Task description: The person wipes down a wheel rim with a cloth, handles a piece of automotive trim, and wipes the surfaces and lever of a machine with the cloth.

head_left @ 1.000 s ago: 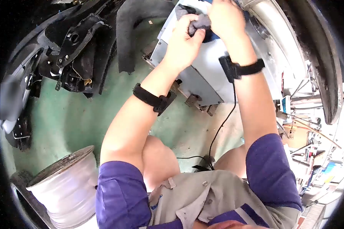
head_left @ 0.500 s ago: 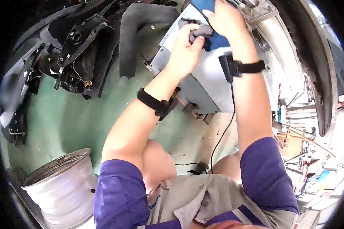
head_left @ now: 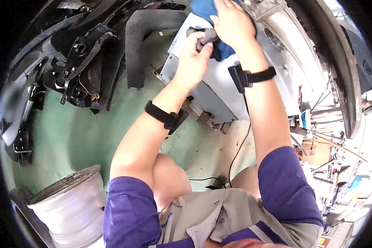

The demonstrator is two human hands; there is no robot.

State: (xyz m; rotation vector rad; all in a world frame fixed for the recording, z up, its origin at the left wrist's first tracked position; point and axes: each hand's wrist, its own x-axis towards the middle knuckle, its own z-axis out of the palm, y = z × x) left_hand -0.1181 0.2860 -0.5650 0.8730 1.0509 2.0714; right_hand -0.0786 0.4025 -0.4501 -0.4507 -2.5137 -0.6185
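Observation:
My left hand [head_left: 193, 58] is closed on a bunched grey cloth [head_left: 208, 38], with the thumb and fingers pinching it. To its right, my right hand [head_left: 234, 25] lies over a blue cloth [head_left: 202, 9], its fingers stretched toward the top edge of the view. Part of the blue cloth hangs down between the two hands. Both hands are above a light grey metal box [head_left: 223, 76] with flat panels. Black straps with small devices circle both wrists, and a cable runs down from the right one.
Black car parts [head_left: 82, 62] and a curved dark foam piece [head_left: 135, 49] lie at the upper left. A silvery wheel rim [head_left: 72, 211] stands at the lower left. Long curved panels [head_left: 330, 62] rise on the right, beside a cardboard box [head_left: 317, 152] and scattered tools.
Both hands have shifted slightly left and a little down in view. More blue cloth shows beside my right hand, whose fingers are now straighter. The grey cloth stays in my left hand.

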